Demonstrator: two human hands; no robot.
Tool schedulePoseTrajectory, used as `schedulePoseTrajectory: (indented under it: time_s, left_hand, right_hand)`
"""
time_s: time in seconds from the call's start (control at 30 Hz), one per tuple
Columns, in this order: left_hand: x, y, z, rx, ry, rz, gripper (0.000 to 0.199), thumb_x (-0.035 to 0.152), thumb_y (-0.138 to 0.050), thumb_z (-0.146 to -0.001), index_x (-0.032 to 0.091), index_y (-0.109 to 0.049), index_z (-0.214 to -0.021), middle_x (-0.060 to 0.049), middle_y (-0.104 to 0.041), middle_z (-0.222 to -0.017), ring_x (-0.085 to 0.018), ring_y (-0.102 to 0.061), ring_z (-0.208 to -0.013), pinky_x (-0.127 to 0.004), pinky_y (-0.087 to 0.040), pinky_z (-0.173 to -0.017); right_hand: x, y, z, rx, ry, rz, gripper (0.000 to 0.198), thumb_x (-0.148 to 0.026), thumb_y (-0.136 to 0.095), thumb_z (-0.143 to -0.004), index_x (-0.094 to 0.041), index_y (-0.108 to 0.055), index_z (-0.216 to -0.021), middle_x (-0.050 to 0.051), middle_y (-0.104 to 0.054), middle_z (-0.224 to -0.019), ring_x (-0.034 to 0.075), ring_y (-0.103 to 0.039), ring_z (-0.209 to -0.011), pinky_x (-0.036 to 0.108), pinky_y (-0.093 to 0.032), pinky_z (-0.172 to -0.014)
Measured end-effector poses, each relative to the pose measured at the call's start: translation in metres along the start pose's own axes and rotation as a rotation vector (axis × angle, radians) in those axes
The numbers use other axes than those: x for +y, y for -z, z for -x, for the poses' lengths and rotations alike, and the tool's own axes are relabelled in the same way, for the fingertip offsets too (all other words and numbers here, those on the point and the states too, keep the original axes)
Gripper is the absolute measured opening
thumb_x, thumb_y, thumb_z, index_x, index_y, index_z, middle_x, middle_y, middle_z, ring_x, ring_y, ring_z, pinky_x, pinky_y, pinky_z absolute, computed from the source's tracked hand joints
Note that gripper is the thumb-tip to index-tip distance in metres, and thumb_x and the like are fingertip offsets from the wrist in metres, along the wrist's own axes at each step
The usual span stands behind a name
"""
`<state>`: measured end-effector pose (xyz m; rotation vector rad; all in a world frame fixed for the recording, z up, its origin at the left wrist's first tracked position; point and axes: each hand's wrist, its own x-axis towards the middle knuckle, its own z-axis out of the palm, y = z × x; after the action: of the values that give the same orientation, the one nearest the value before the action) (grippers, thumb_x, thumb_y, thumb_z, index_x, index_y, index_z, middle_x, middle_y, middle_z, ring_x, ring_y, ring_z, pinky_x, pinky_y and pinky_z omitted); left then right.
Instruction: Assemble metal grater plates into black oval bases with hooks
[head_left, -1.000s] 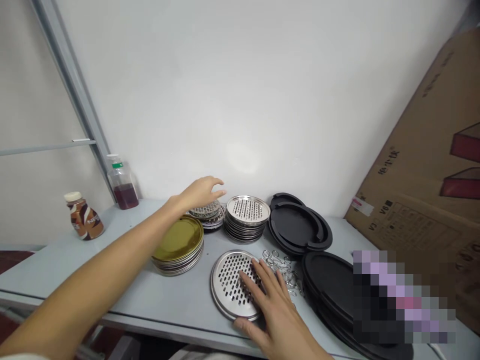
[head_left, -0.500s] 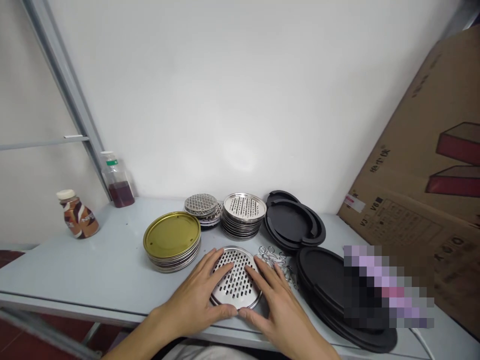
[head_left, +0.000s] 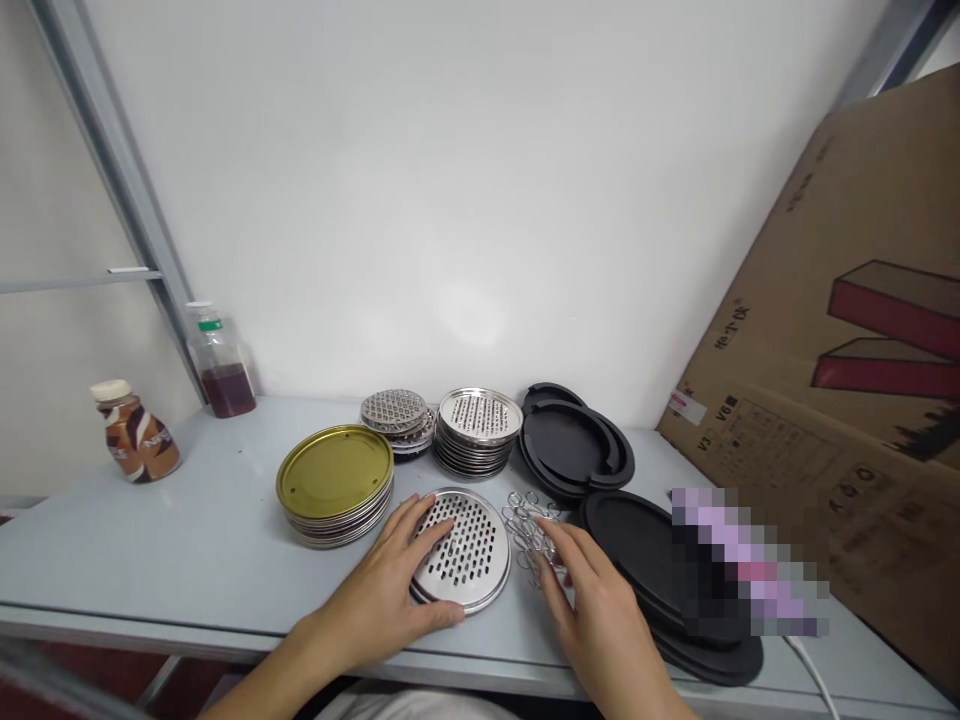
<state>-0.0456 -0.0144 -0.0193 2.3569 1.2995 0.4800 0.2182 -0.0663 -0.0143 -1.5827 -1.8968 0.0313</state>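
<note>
A round metal grater plate (head_left: 474, 545) with rows of slots lies near the table's front edge. Around its left side curves my left hand (head_left: 390, 590), fingers over the rim and surface, thumb along the front rim, holding it. My right hand (head_left: 589, 600) is at a small heap of wire rings or clips (head_left: 525, 520), to the right of the plate. Its thumb and forefinger are apart at the heap's near edge, with no clip visibly gripped between them.
Behind stand a stack of gold-topped lids (head_left: 335, 470), a stack of grater plates (head_left: 480, 415) and some smaller perforated discs (head_left: 394, 410). Black round trays (head_left: 566, 445) and black lids (head_left: 637, 550) lie to the right, beside a cardboard box (head_left: 810, 400). Two bottles (head_left: 142, 445) (head_left: 229, 385) stand left.
My right hand has left the plate's right rim and moved right to the wire clips. My left hand stays on the plate. The view has shifted slightly.
</note>
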Motion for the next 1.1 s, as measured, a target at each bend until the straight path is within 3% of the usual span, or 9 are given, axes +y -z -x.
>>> schedulePoseTrajectory:
  time_s: [0.1,0.23,0.5,0.8,1.1]
  left_hand:
    - [0.000,0.001,0.000,-0.001,-0.001,0.017,0.086,0.059,-0.074,-0.076,0.032,-0.040,-0.150,-0.005,-0.017,-0.165,-0.034,-0.009,-0.151,-0.052,-0.019,-0.122]
    - [0.001,0.001,0.001,0.023,-0.042,0.009,0.088,0.053,-0.078,-0.074,0.027,-0.042,-0.149,-0.008,-0.017,-0.165,-0.035,-0.010,-0.151,-0.054,-0.020,-0.120]
    - [0.000,-0.002,0.003,0.055,-0.087,-0.019,0.090,0.050,-0.081,-0.073,0.026,-0.040,-0.150,-0.010,-0.019,-0.164,-0.038,-0.013,-0.150,-0.057,-0.024,-0.118]
    - [0.000,-0.002,0.003,0.061,-0.096,-0.021,0.090,0.052,-0.081,-0.072,0.028,-0.041,-0.149,-0.009,-0.021,-0.164,-0.038,-0.014,-0.150,-0.058,-0.024,-0.118]
    - [0.000,-0.002,0.002,0.037,-0.087,-0.035,0.092,0.054,-0.081,-0.072,0.027,-0.040,-0.150,-0.010,-0.018,-0.165,-0.037,-0.012,-0.150,-0.057,-0.023,-0.119]
  right_hand:
    - [-0.003,0.005,0.002,-0.169,-0.082,0.090,0.028,-0.019,-0.040,-0.096,-0.017,-0.065,-0.108,0.013,-0.067,-0.100,0.028,-0.071,-0.085,0.041,-0.057,-0.077]
    - [-0.007,-0.001,-0.002,-0.271,-0.146,0.167,0.020,-0.014,-0.047,-0.092,-0.017,-0.066,-0.098,0.012,-0.066,-0.099,0.028,-0.070,-0.085,0.039,-0.055,-0.075]
    - [-0.008,-0.009,-0.010,-0.206,-0.135,0.132,0.016,-0.010,-0.047,-0.091,-0.017,-0.060,-0.085,0.010,-0.061,-0.094,0.024,-0.067,-0.082,0.035,-0.052,-0.074]
    - [0.004,-0.024,-0.006,-0.149,-0.065,0.221,0.017,-0.013,-0.039,-0.097,-0.016,-0.055,-0.089,0.013,-0.056,-0.097,0.024,-0.068,-0.075,0.036,-0.053,-0.067]
    - [0.002,-0.025,-0.007,-0.100,-0.054,0.157,0.013,-0.015,-0.046,-0.095,-0.018,-0.057,-0.089,0.010,-0.058,-0.095,0.023,-0.068,-0.075,0.037,-0.055,-0.070]
